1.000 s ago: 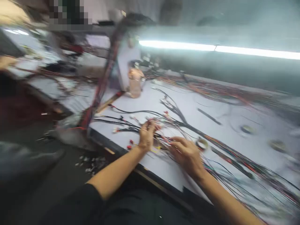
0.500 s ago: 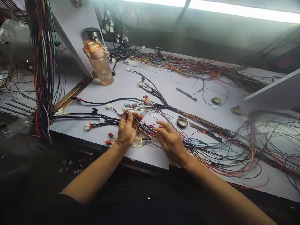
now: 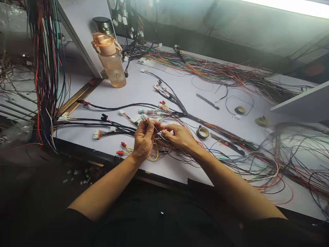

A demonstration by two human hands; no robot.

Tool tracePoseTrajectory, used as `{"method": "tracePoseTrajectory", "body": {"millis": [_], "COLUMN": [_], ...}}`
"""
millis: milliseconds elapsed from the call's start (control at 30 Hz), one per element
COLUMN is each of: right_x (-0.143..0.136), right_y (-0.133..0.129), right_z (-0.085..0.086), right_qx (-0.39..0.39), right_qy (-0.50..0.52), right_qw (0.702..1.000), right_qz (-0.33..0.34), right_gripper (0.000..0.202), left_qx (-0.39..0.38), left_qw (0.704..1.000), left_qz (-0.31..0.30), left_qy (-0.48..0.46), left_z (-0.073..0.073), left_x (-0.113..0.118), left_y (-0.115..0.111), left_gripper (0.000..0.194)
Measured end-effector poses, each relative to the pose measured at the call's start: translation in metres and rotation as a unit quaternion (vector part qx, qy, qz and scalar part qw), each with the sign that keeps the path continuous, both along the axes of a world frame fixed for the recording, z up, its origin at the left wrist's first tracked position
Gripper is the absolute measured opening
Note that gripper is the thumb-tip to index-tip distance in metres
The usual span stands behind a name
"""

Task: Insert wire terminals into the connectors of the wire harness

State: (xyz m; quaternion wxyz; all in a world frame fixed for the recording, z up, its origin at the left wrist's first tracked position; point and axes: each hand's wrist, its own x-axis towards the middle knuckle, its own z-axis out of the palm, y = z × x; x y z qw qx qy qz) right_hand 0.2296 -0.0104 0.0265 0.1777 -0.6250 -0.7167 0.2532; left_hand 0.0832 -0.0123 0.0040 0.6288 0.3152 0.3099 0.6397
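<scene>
My left hand (image 3: 144,139) is closed around a small white and orange wire connector (image 3: 145,118), which pokes out above the thumb. Close on its right, my right hand (image 3: 178,136) pinches a thin wire (image 3: 158,130) that runs toward the connector; its far end is hidden by the fingers. Beneath both hands lies a branched wiring harness (image 3: 190,118) with black-wrapped legs. White connectors (image 3: 96,134) and red connectors (image 3: 120,152) end several of its branches on the left. A yellow wire loop (image 3: 154,158) hangs below my left hand.
A roll of black tape (image 3: 203,132) sits right of my hands, near a dark flat blade-like strip (image 3: 227,144). An orange-lidded bottle (image 3: 110,61) stands at back left. Loose wires (image 3: 218,70) stretch along the back, and a wire bundle (image 3: 47,75) hangs at left.
My right hand has moved left and up to my left hand, its spread fingers now pinched on a wire. My left hand has lifted slightly with the connector. The view has shifted a little.
</scene>
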Motion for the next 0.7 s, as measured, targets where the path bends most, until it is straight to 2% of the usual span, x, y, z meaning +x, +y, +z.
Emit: {"method": "tracePoseTrajectory", "body": {"millis": [67, 233, 400, 500, 600, 700], "right_x": [0.001, 0.01, 0.019, 0.022, 0.022, 0.018], "right_y": [0.004, -0.004, -0.011, -0.012, -0.014, -0.018], "right_z": [0.001, -0.001, -0.003, -0.006, -0.008, -0.008], "right_qx": [-0.026, -0.014, 0.005, 0.033, 0.093, 0.153], "right_qy": [0.016, -0.009, -0.028, -0.043, -0.036, -0.076], "right_qw": [1.0, 1.0, 0.999, 0.998, 0.995, 0.984], "right_qz": [0.0, -0.004, 0.032, 0.033, 0.016, 0.052], "right_gripper": [0.021, 0.016, 0.013, 0.011, 0.016, 0.018], "left_qx": [-0.008, -0.033, -0.039, -0.043, -0.036, -0.034], "left_qw": [1.0, 0.998, 0.999, 0.998, 0.998, 0.998], "left_qz": [0.008, 0.046, 0.032, 0.017, 0.014, 0.012], "left_qy": [0.004, -0.006, 0.009, 0.031, 0.052, 0.047], "left_z": [0.0, -0.002, -0.007, -0.01, -0.011, -0.011], "left_x": [0.0, 0.003, 0.004, 0.003, 0.002, 0.003], "left_y": [0.0, 0.003, 0.004, 0.004, 0.005, 0.005], "left_gripper": [0.02, 0.019, 0.022, 0.027, 0.028, 0.027]}}
